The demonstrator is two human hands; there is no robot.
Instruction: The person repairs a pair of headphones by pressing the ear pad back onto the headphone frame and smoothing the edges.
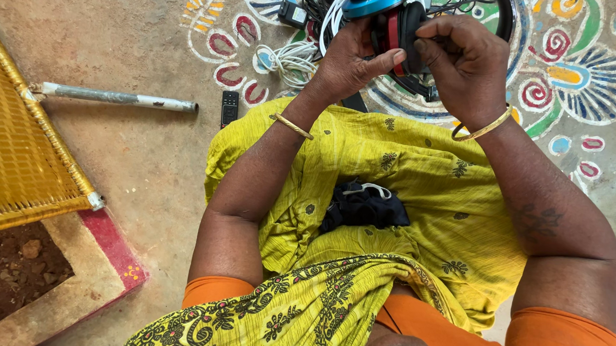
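While both hands work above the lap, the left hand (348, 60) grips the headphones (394, 20) from the left, thumb pressed on the dark ear cup. The right hand (464, 65) closes its fingers (433, 41) on the cup's right edge. A white cable (287, 59) lies coiled on the painted floor (596, 85) just beside them.
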